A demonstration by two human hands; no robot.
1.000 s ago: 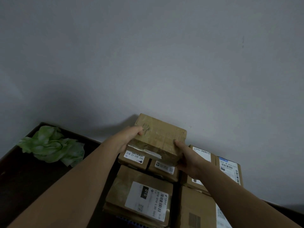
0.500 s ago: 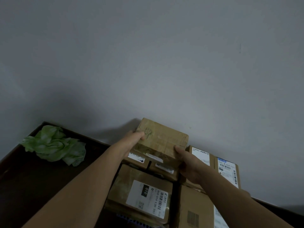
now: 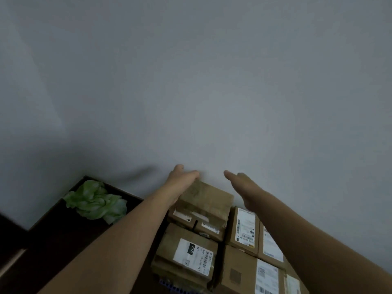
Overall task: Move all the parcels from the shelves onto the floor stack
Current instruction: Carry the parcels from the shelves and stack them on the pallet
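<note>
A small plain cardboard parcel (image 3: 206, 198) lies on top of two labelled parcels at the back of the stack, against the grey wall. My left hand (image 3: 180, 179) hovers at its far left corner with relaxed fingers, holding nothing. My right hand (image 3: 244, 183) is lifted off to the parcel's right, fingers straight and apart from it. In front sits a parcel with a "010" label (image 3: 191, 255). Further labelled parcels (image 3: 244, 228) fill the right side of the stack.
A crumpled green bag (image 3: 95, 202) lies on a dark brown surface (image 3: 42, 240) to the left of the stack. The grey wall (image 3: 191, 81) rises directly behind the parcels. Something blue (image 3: 169, 285) shows under the front parcel.
Both hands held the small parcel by its sides and set it down on the stack. Now they have let go and lifted away toward the wall.
</note>
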